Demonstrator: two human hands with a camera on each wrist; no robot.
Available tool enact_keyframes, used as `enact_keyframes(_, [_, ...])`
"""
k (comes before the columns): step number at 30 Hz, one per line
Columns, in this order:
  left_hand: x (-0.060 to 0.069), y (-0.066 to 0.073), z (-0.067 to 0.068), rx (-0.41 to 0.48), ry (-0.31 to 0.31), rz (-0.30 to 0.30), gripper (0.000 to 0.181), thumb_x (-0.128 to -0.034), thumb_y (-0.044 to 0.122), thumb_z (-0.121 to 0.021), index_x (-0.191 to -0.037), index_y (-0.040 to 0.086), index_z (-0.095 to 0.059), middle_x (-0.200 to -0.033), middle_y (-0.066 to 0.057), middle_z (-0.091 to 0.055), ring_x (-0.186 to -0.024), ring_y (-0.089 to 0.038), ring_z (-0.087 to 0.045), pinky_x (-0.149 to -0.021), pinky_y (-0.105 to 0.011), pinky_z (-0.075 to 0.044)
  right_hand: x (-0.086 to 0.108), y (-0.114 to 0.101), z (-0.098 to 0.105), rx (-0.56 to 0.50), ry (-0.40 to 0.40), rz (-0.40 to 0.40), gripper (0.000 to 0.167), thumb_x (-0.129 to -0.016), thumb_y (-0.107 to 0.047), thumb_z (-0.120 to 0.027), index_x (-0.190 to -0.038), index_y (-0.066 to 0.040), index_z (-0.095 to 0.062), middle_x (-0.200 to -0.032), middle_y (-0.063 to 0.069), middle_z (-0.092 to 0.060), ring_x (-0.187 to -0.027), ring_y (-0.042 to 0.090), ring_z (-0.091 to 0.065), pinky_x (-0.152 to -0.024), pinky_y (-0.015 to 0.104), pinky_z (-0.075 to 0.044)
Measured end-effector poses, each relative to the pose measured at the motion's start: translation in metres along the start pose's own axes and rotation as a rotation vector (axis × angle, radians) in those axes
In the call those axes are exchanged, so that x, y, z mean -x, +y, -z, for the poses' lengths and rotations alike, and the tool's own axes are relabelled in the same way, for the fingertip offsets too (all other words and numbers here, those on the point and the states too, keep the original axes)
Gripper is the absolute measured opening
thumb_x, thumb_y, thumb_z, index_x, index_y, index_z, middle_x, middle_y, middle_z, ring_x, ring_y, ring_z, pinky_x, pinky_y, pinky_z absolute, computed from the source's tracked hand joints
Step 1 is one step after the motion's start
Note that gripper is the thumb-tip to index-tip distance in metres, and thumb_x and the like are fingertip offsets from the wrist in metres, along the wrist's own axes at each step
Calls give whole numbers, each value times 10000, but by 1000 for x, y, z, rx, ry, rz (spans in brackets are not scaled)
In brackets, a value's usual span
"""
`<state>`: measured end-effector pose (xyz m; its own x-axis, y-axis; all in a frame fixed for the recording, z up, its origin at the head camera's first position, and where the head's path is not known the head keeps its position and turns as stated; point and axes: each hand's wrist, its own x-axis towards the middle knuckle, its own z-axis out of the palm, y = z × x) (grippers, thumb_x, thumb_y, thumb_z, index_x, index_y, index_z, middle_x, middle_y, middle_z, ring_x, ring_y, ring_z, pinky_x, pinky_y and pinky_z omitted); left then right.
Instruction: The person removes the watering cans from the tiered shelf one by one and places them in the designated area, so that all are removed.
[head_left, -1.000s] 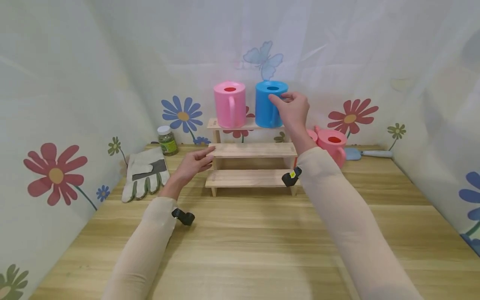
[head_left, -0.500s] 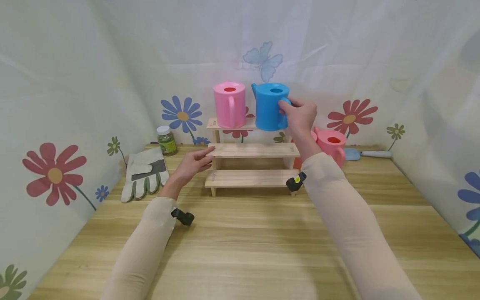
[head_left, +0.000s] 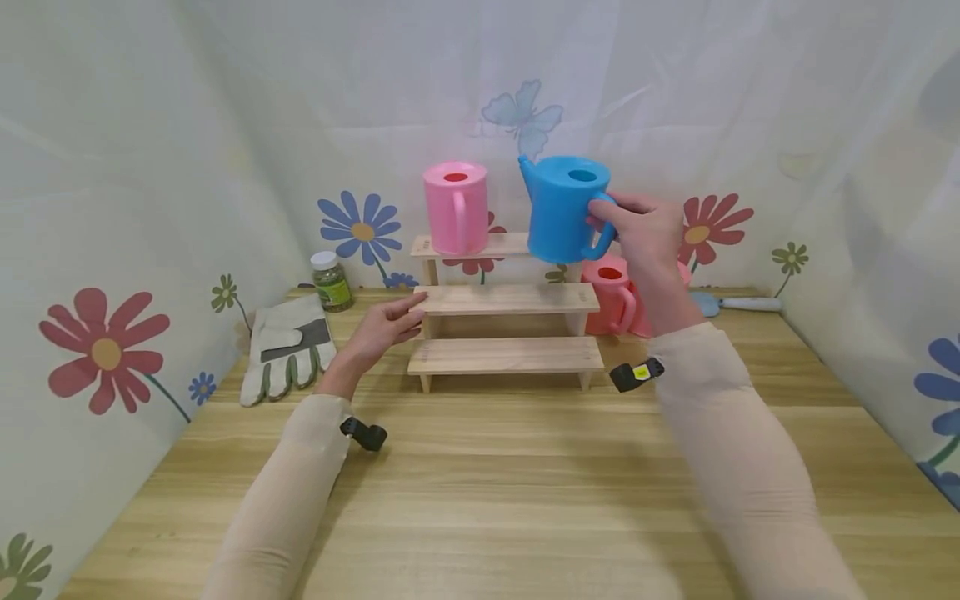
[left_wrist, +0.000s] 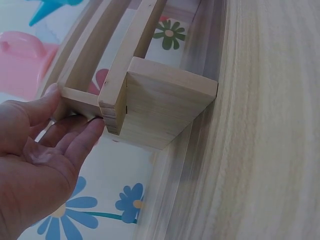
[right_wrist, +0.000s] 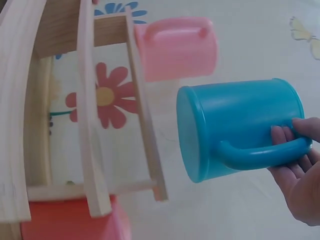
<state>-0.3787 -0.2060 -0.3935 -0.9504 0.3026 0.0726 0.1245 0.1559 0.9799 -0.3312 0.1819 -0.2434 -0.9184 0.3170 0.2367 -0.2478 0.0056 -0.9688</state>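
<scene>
My right hand [head_left: 651, 243] grips the handle of a blue watering can [head_left: 562, 212], its spout toward the left. In the right wrist view the blue can's base is apart from the shelf's top board. A pink watering can [head_left: 456, 212] stands on the top board of the three-tier wooden shelf [head_left: 506, 298]. At the shelf's left end, my left hand [head_left: 378, 333] holds the middle tier's edge. The left wrist view shows thumb and fingertips on either side of a wooden side piece [left_wrist: 82, 101].
Behind the shelf's right side stand pink and red watering cans [head_left: 609, 292], partly hidden by my right arm. A small trowel [head_left: 742, 304] lies farther right. To the left are a work glove [head_left: 291, 346] and a white-lidded jar [head_left: 332, 283] on the wooden table [head_left: 480, 492].
My right hand has taken the blue watering can by its handle, turned its spout leftward and lifted it off the top board, moving right. The left hand stays at the shelf.
</scene>
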Motion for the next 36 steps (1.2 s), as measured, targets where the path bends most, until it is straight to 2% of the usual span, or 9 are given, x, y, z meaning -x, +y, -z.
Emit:
enact_keyframes(4, [-1,-1,0,-8,0,-11,508,-1025,245,-599,-1509,153,-475,-1594,-63,-346,-1376,-264,-447,-1102,-453,-442,13,-7,30,-32,11,-22,588,-710,-406,-891,-1220,-151,-748,-1174,65,-716,-977,218,-726,-1070,406,-483])
enact_keyframes(9, [-1,-1,-1,-24,3,-5,508,-1025,255,-599,-1510,166,-478,-1596,-59,-343,-1366,-251,-461,-1048,-361,-497,26,-3,72,56,-27,43,586,-758,-378,-878,-1213,-41,-726,-1023,35,-748,-835,144,-743,-982,354,-541])
enact_keyframes(13, [-2,-1,0,-24,-2,-9,514,-1025,256,-599,-1514,162,-471,-1599,-61,-335,-1371,-253,-454,-1038,-343,-503,27,9,103,243,-34,69,566,-802,-430,-832,-1202,-42,-730,-886,-100,-746,-848,77,-716,-882,264,-581])
enact_keyframes(16, [-2,0,1,-25,-6,-15,522,-1025,261,-600,-1519,159,-463,-1603,-67,-328,-1377,-259,-446,-1051,-358,-493,27,20,124,347,-41,68,471,-824,-453,-805,-1140,-106,-769,-820,-170,-727,-897,51,-669,-785,190,-572])
enact_keyframes(21, [-2,0,4,-28,4,-24,524,-1020,257,-606,-1515,155,-468,-1604,-70,-326,-1378,-260,-444,-1063,-380,-482,22,37,148,242,-169,41,195,-859,-314,-807,-986,-166,-812,-787,-98,-743,-852,65,-699,-757,149,-578])
enact_keyframes(24, [-2,0,4,-21,4,-18,524,-1014,255,-615,-1509,154,-477,-1602,-71,-330,-1375,-258,-448,-1071,-405,-474,19,41,160,173,-260,-18,82,-882,-216,-794,-940,-165,-817,-807,-41,-755,-824,97,-728,-761,170,-588])
enact_keyframes(28, [-2,-1,4,-28,-1,-8,533,-1012,266,-617,-1513,157,-471,-1602,-80,-326,-1380,-262,-441,-1067,-403,-478,15,44,173,164,-371,-99,64,-924,-132,-744,-930,-140,-807,-850,14,-766,-834,161,-745,-765,211,-604])
enact_keyframes(32, [-2,-1,4,-29,7,-12,530,-1016,262,-612,-1514,152,-469,-1603,-87,-322,-1386,-273,-433,-1056,-381,-487,8,50,183,158,-497,-119,111,-958,-50,-680,-1006,-27,-777,-911,79,-767,-862,221,-747,-773,256,-616])
enact_keyframes(36, [0,0,3,-30,2,-15,533,-1020,261,-606,-1519,147,-458,-1608,-90,-312,-1392,-279,-423,-1061,-383,-484,1,60,190,216,-551,-143,131,-970,-35,-658,-1027,21,-762,-931,76,-766,-875,223,-746,-780,260,-614])
